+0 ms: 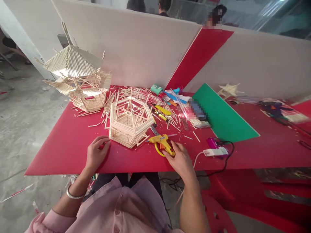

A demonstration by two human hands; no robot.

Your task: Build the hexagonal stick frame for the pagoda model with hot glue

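Note:
A hexagonal frame of thin wooden sticks (130, 120) stands on the red table (73, 145) in front of me. My left hand (96, 152) rests beside its near left corner, fingers curled, pinching something small I cannot make out. My right hand (180, 159) lies on the handle of a yellow glue gun (161, 142), which lies on the table just right of the frame, nozzle toward it. Its fingers are bent over the handle.
A taller stick pagoda (77, 77) stands at the far left. Loose sticks (143, 94), cutters and coloured scraps litter the middle. A green board (222, 113) lies to the right, a white plug with cable (216, 151) near the edge. White-and-red partition behind; people beyond it.

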